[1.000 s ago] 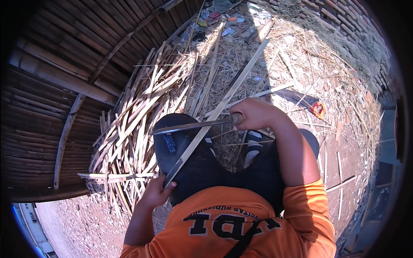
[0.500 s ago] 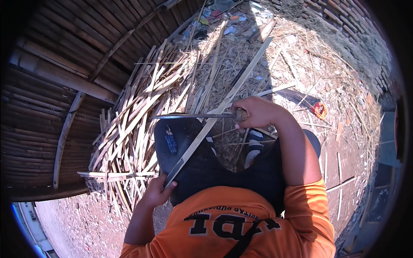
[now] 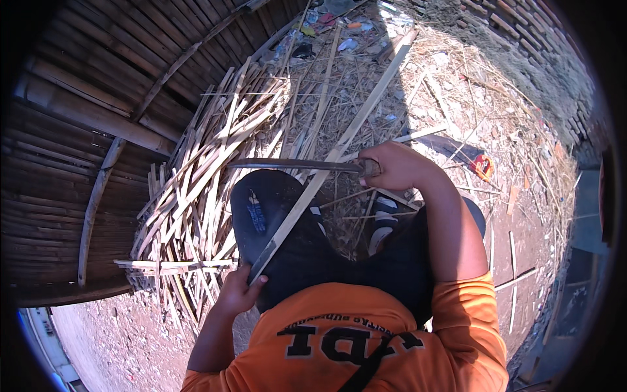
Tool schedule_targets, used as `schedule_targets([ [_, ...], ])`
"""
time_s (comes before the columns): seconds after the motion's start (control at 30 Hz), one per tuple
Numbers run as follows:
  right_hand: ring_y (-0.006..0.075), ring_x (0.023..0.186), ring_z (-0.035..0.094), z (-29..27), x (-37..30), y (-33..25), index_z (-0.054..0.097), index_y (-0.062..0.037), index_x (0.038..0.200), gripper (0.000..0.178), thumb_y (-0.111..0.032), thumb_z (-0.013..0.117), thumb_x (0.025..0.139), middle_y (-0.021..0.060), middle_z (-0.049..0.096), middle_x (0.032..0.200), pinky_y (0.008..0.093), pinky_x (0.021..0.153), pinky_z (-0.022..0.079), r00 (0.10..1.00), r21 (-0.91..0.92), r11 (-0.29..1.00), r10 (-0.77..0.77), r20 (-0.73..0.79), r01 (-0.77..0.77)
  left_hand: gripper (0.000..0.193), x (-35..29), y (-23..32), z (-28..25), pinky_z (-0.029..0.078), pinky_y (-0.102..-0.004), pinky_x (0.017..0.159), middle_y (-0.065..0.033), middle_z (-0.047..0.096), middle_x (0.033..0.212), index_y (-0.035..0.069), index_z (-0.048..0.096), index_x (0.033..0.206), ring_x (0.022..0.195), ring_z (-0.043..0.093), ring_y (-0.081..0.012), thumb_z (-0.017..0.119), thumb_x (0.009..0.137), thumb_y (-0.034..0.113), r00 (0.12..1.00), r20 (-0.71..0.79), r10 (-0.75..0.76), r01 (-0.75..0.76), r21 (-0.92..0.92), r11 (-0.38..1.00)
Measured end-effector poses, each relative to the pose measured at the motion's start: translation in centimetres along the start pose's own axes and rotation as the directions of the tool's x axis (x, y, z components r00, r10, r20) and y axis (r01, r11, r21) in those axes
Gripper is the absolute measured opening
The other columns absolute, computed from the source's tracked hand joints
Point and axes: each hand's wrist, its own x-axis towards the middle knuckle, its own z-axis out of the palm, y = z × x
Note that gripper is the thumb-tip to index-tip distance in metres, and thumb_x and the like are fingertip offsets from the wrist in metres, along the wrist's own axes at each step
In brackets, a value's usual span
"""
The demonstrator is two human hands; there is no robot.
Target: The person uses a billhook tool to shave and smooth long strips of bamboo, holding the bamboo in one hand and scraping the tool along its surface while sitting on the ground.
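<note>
My left hand (image 3: 239, 291) is closed around the near end of a long bamboo strip (image 3: 292, 219), thumb along its side. The strip slants over my left thigh and away to the far right. In my right hand (image 3: 392, 166) is the short handle of a machete (image 3: 287, 164), gripped with the fingers wrapped round it. Its long dark blade points left, lying across the strip just beyond my left knee. Whether the edge bites into the strip I cannot tell.
A heap of split bamboo strips (image 3: 202, 189) lies left, beside a bamboo-slat wall (image 3: 78, 196). A handsaw (image 3: 457, 149) with a red-and-black handle rests on the ground at right. Shavings and litter (image 3: 326, 26) cover the far ground. A brick wall (image 3: 522, 32) stands far right.
The machete and my right hand have moved slightly away from me along the strip. The strip's far end has shifted upward in view. My left hand keeps its hold.
</note>
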Motion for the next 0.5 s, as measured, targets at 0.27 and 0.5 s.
schedule_targets([
  [0.27, 0.0320, 0.094, 0.069, 2.5, 2.0, 3.1, 0.067, -0.0019, 0.120, 0.049, -0.029, 0.079, 0.082, 0.0180, 0.072, 0.099, 0.0431, 0.086, 0.054, 0.982, 0.012, 0.998, -0.061, -0.176, 0.064, 0.037, 0.1, 1.7, -0.1, 0.050, -0.0441, 0.059, -0.0226, 0.062, 0.067, -0.002, 0.060, 0.100, 0.066, 0.068, -0.0415, 0.070, 0.096, 0.032, 0.998, -0.044, -0.041, 0.041, -0.001, 0.999],
  [0.5, 0.0254, 0.077, 0.068, 2.7, 3.2, 5.1, 0.068, -0.0020, 0.108, 0.041, -0.029, 0.081, 0.080, 0.0102, 0.070, 0.083, 0.0386, 0.073, 0.054, 0.998, 0.235, 0.971, 0.054, -0.027, -0.047, 0.039, 0.2, 1.1, 0.7, 0.051, -0.0446, 0.060, -0.0229, 0.063, 0.066, -0.003, 0.061, 0.103, 0.065, 0.068, -0.0416, 0.069, 0.097, 0.034, 0.996, -0.089, -0.021, 0.019, -0.022, 1.000],
])
